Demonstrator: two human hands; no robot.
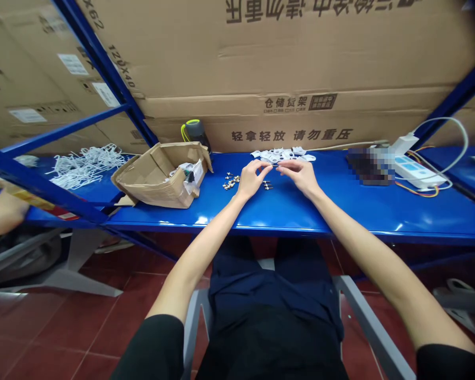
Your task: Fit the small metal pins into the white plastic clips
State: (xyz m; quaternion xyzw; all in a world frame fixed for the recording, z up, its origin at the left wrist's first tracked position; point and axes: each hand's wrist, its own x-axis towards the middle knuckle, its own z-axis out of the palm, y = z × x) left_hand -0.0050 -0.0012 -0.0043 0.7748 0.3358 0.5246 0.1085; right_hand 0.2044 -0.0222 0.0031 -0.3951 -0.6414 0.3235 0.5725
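Observation:
My left hand (254,178) and my right hand (300,174) meet tip to tip above the blue table, each closed in a pinch. A thin dark piece shows between their fingertips, too small to name. Just below the hands lie several small dark screw-like pieces (267,185). Left of my left hand is a loose group of small beige parts with dark pins (231,182). Behind both hands spreads a pile of white plastic pieces (283,154), some with ring-shaped openings.
An open cardboard box (154,184) holding small packets stands on the left, before a dark cylinder with a yellow-green loop (196,131). A white power strip (417,171) with cables lies right. White wire-like pieces (87,166) and another person's blurred arm (3,208) are far left.

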